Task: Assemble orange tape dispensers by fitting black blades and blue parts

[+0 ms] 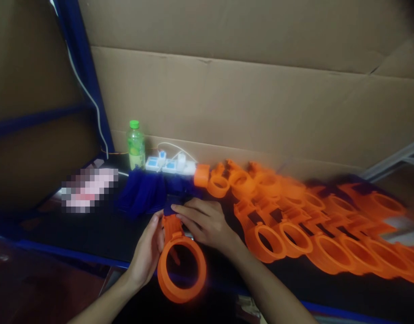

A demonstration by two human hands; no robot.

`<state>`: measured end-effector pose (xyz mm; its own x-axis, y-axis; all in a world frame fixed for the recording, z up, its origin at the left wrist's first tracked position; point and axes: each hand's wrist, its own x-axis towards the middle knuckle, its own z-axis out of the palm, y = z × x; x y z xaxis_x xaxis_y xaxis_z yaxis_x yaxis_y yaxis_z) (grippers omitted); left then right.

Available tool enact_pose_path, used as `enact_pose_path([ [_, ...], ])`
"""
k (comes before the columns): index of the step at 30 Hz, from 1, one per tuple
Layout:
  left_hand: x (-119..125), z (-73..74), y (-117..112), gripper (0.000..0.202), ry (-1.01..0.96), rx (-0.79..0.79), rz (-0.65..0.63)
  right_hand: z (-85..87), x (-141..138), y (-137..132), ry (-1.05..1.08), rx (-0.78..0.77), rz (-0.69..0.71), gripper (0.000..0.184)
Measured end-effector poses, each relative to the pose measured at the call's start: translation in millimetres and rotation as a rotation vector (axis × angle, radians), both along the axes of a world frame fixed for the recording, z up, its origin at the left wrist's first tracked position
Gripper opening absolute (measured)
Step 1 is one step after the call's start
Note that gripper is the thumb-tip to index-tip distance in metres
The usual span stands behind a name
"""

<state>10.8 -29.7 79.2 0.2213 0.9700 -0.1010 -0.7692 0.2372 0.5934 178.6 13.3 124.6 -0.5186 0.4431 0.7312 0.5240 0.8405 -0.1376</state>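
An orange plastic part (202,274) with a large round ring and a short stem is held in front of me, ring end towards me. My left hand (146,247) is closed around the left side of the stem. At the stem's far end sits a small dark blue piece (168,208). My right hand (207,222) reaches over from the right, its fingers closed on that blue piece and the stem's top; the fingertips' undersides are hidden. Just beyond both hands lies a pile of blue flat pieces (139,193), blurred.
Several similar orange ring parts (296,238) stand in rows on the black tabletop (102,234) to the right. At the back are a green-capped bottle (136,146) and a white power strip (171,164) with plugs. Cardboard (227,103) walls the rear; a blue post (88,67) rises left.
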Motion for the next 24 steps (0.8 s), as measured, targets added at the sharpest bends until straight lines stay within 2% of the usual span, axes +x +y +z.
enact_pose_path([
  [3, -3, -4.8, 0, 0.034, 0.05, -0.023, -0.043, 1.3, 1, -1, -0.034, -0.011, 0.067, 0.023],
  [7, -8, -18.9, 0, 0.036, 0.104, -0.196, -0.004, -1.1, -2, -3, 0.062, -0.123, 0.217, 0.025],
  [9, -9, -24.7, 0, 0.036, 0.141, -0.234, 0.04, -0.8, -5, 1, 0.201, -0.214, 0.153, 0.025],
  [11, -8, -26.4, 0, 0.035, 0.158, -0.25, 0.07, 2.0, -11, 11, 0.286, -0.369, 0.014, 0.028],
  [14, -7, -20.3, 1, 0.036, 0.14, -0.251, 0.068, 9.7, -29, 36, 0.218, -0.571, -0.116, 0.028],
  [19, -8, -4.4, 1, 0.041, 0.091, -0.217, -0.035, 17.3, -67, 71, 0.051, -0.637, -0.134, 0.029],
  [24, -8, -2.4, 0, 0.042, 0.088, -0.218, -0.01, 13.1, -90, 84, -0.067, -0.666, -0.217, 0.035],
])
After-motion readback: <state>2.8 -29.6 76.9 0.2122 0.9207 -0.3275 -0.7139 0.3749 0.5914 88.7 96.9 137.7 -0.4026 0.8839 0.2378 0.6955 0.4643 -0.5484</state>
